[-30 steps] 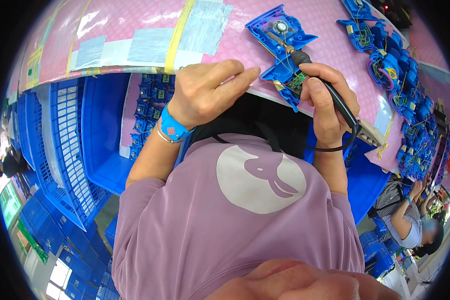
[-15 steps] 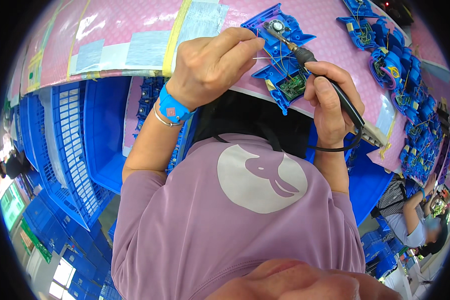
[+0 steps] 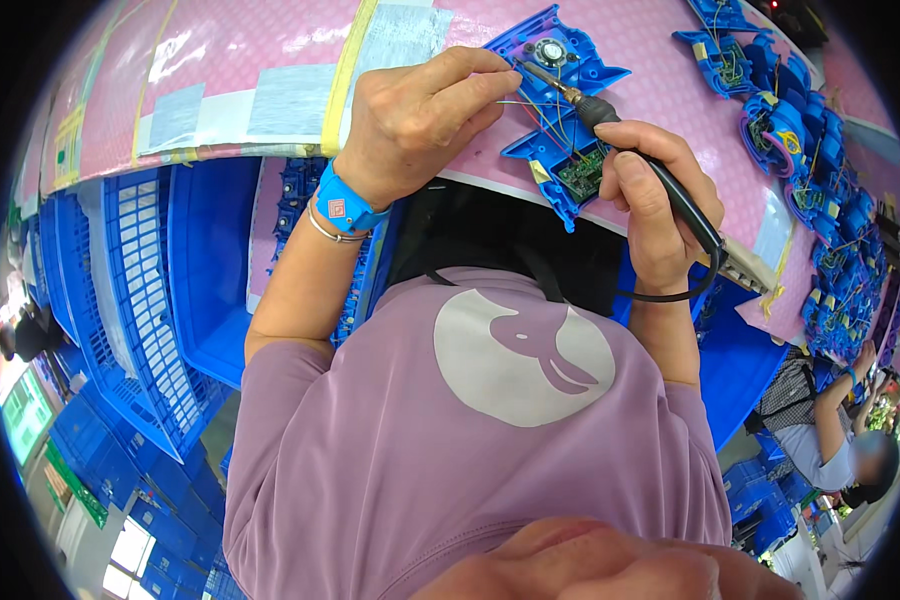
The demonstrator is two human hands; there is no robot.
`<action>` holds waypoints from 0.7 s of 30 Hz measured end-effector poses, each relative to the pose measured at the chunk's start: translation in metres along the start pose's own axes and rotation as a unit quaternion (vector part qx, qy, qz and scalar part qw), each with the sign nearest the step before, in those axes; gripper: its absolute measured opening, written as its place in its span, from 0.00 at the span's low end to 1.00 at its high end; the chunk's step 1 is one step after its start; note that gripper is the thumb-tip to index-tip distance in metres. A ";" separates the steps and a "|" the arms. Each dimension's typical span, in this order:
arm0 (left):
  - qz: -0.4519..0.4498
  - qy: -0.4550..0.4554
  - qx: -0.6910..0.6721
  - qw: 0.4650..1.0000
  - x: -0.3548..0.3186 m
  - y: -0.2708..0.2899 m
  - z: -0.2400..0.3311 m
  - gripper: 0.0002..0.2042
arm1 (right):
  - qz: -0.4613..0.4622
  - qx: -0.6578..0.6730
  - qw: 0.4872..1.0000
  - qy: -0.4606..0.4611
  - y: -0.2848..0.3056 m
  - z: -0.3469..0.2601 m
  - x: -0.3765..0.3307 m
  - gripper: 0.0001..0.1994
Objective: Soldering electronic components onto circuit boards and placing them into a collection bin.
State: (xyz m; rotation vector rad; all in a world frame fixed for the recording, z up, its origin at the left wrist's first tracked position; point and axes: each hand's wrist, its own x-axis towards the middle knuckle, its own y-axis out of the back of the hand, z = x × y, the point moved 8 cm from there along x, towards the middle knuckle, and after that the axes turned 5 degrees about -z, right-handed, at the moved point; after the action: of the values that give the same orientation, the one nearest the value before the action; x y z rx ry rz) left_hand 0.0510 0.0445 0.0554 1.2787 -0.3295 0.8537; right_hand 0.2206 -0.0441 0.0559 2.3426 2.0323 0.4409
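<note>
Spanning the upper frame, a pink table (image 3: 270, 40) stands above blue crates (image 3: 150, 300) at left. Right hand (image 3: 655, 205) grips a soldering iron (image 3: 610, 125); left hand (image 3: 420, 120) pinches thin wires (image 3: 530, 100) over the blue housing (image 3: 560, 150), upper centre.

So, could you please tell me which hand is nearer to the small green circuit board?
Right. The right hand grips the soldering iron just beside the green circuit board; the left hand pinches wires farther left.
</note>
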 end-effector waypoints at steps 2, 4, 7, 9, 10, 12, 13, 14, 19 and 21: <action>-0.003 -0.001 0.004 1.000 0.000 -0.001 0.000 0.12 | 0.003 0.002 1.000 0.007 0.000 0.001 -0.001 0.15; -0.005 -0.003 0.008 1.000 0.000 -0.001 0.000 0.12 | 0.005 0.004 1.000 0.014 0.001 0.000 -0.002 0.15; -0.012 -0.001 0.001 1.000 0.000 -0.002 -0.002 0.12 | 0.017 0.009 1.000 0.019 0.005 -0.002 -0.004 0.15; -0.014 -0.009 0.003 1.000 0.000 -0.002 -0.002 0.12 | 0.027 0.013 0.999 0.034 0.007 -0.003 -0.004 0.11; -0.015 -0.009 0.003 1.000 0.000 -0.002 -0.001 0.12 | 0.027 0.013 0.999 0.034 0.007 -0.003 -0.005 0.11; -0.017 0.001 0.004 1.000 0.000 -0.002 -0.002 0.11 | 0.024 0.005 0.999 0.040 0.006 -0.005 -0.005 0.15; -0.017 0.000 0.004 1.000 0.000 -0.002 -0.002 0.11 | 0.024 0.005 0.999 0.040 0.006 -0.005 -0.005 0.15; -0.017 -0.002 0.006 1.000 0.000 -0.002 -0.001 0.11 | 0.025 0.006 0.999 0.042 0.006 -0.005 -0.005 0.15; -0.021 0.000 0.005 1.000 -0.001 -0.003 -0.002 0.11 | 0.025 0.010 0.999 0.047 0.008 -0.005 -0.007 0.15; -0.017 -0.008 0.005 1.000 -0.001 -0.004 -0.003 0.12 | 0.044 0.021 0.998 0.043 0.011 -0.004 -0.008 0.12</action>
State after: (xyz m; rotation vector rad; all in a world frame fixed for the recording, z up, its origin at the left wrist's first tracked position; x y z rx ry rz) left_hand 0.0522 0.0463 0.0512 1.2980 -0.3156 0.8185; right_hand 0.2295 -0.0541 0.0605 2.4866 1.9989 0.5145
